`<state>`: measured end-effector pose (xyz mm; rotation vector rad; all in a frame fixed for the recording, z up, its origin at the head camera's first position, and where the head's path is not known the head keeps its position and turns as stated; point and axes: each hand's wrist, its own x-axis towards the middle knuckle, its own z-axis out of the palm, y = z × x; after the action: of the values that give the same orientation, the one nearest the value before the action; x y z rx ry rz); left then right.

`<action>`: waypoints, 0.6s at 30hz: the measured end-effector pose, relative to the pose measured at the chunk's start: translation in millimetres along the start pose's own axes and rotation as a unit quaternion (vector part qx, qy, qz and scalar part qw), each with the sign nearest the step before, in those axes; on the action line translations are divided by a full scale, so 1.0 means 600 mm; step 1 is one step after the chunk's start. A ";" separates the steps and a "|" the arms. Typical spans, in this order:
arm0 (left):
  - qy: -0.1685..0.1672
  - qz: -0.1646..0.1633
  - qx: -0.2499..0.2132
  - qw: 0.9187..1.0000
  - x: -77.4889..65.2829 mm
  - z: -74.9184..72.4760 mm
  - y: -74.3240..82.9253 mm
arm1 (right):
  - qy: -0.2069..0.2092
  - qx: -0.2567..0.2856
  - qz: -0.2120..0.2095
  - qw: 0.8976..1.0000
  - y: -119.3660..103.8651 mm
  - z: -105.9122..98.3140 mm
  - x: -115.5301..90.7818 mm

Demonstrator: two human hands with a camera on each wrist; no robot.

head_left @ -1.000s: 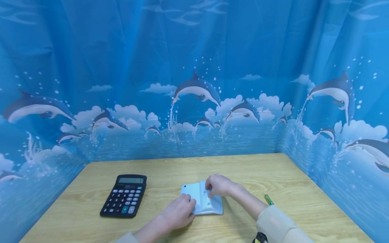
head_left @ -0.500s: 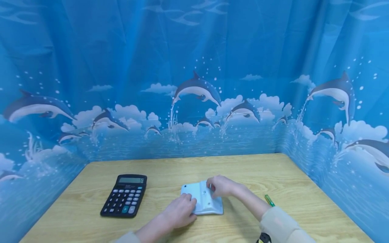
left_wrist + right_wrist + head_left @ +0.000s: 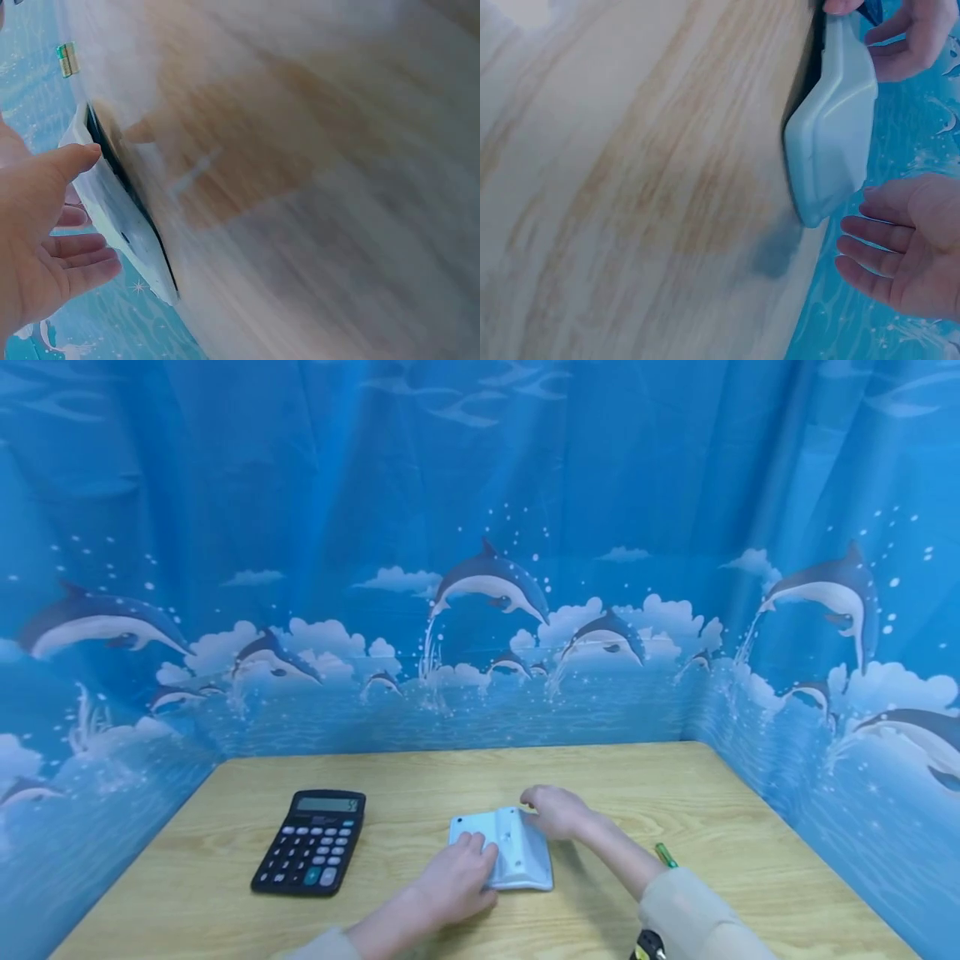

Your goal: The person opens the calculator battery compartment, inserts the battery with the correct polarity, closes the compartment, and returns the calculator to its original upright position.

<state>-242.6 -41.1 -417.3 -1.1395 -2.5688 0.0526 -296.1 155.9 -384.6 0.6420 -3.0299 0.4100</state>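
Pale blue plastic meets both hands at the middle of the table. The left hand grips the left part of the single pale blue device, thumb at its near edge and fingers over its upper surface; the right hand, fingers loosely extended, is at the far right corner and grasps nothing, though whether it touches there I cannot tell. The device lies ridged side up, its long axis running roughly left to right, the thicker, raised end pointing right; the one ridge crosses it from far to near, and one dark dot marks the far left corner. Two sleeves show, the right sleeve cream. Beside its upper edge is one green cylinder, and by its lower edge one black-and-yellow item, too little seen to name. Well to the left lies one black calculator, keys up, its display at the far end. Beyond the wood-grained table hangs a blue curtain printed with more than ten dolphins.
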 end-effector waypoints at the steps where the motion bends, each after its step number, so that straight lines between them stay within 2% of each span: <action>1: 0.003 0.000 0.004 1.000 0.001 0.000 0.000 | -0.001 -0.003 0.004 1.000 0.002 0.002 0.001; 8: -0.010 0.010 0.022 1.000 0.007 -0.001 0.011 | -0.014 -0.020 0.025 0.999 0.013 0.012 0.005; 18: 0.018 0.018 0.046 0.999 0.006 0.006 0.025 | -0.045 -0.025 0.049 0.997 0.015 0.023 0.011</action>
<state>-235.1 -28.3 -422.0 -1.1414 -2.4882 0.1545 -305.4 157.5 -399.5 0.5248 -3.1553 0.3147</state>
